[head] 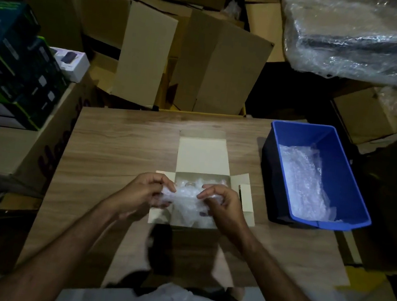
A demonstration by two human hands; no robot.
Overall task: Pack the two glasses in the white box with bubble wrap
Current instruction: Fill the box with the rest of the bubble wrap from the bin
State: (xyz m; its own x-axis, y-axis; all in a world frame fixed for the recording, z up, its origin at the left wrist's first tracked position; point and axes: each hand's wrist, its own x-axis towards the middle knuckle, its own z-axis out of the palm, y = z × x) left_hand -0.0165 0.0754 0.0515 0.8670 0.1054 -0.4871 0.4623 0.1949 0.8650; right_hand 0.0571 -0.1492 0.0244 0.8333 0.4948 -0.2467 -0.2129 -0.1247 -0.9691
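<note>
Crinkled bubble wrap over white box

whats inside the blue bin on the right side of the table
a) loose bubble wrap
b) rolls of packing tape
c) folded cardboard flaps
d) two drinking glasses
a: the blue bin on the table holds only a crumpled sheet of clear bubble wrap; no glasses, tape or cardboard show inside it.
</note>
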